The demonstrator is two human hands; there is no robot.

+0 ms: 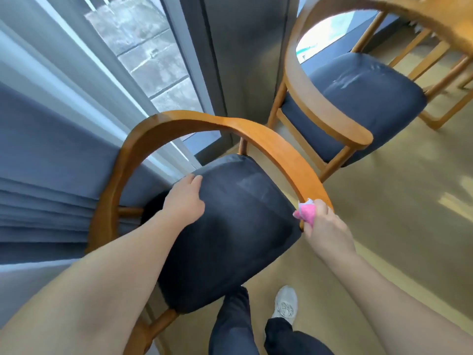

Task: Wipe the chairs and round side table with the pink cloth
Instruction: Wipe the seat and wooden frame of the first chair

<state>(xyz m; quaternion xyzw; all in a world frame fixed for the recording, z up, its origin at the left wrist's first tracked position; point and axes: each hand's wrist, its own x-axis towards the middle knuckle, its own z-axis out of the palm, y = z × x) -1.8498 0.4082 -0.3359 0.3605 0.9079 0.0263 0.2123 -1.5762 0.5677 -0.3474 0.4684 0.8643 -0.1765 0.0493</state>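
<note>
Presently at work on the near chair (179, 119), at the front end of its curved wooden arm rail (289, 160). Grips the pink cloth (305, 213) as a bunched wad in the curled fingers of the right hand (326, 226), pressed against the rail tip, just beside the front corner of the seat cushion (238, 226). Rests the left hand (184, 201) flat on the rear of that cushion, fingers straight, holding nothing, probably to steady the frame. Judge progress as partial: no hand on the second chair (363, 98), well apart toward the upper right; find the table (455, 29) only as a wooden edge at the top right corner. For the next move, draw the cloth back along the rail, following one continuous bend from arm to backrest to arm; maintain firm pressure against smooth, glossy, orange-brown wood. Expect more drag on the dark blue seat covering: matte, faintly creased, padded, rounded at the corners. Treat the slim straight legs and cross bars as separate passes. Avoid snagging the pleated blue curtain (38, 201) close behind the left side of the chair.
</note>
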